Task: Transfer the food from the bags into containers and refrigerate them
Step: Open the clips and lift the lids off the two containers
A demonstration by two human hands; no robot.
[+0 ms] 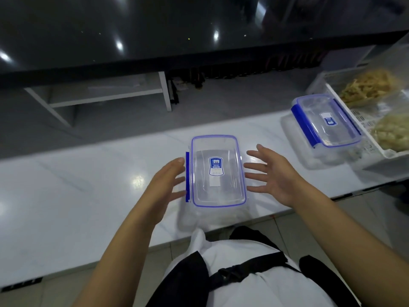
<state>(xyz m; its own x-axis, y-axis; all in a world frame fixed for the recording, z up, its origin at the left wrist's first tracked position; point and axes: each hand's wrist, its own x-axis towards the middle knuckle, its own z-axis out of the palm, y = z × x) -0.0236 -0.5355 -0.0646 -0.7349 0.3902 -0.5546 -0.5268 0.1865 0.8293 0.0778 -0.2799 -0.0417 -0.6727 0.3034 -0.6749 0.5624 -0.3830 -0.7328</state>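
Progress: clear lidded blue-clipped plastic container [218, 171] is seen empty, centre frame; bagged pale food [371, 87] untransferred, right edge.
Grip: left hand [164, 185] and right hand [273, 173] are spread, flanking it.

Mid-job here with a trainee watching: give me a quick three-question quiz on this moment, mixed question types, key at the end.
1. True or false: the near container in front of the person has its lid on.
2. Multiple choice: the left hand and right hand are: A) gripping a bag; B) open, fingers straight, one on each side of the near container; C) lifting the far container.
3. Fill in: the bags of food lie in a white ___ at the right edge of the counter.

Key: 1 true; 2 B; 3 tray.
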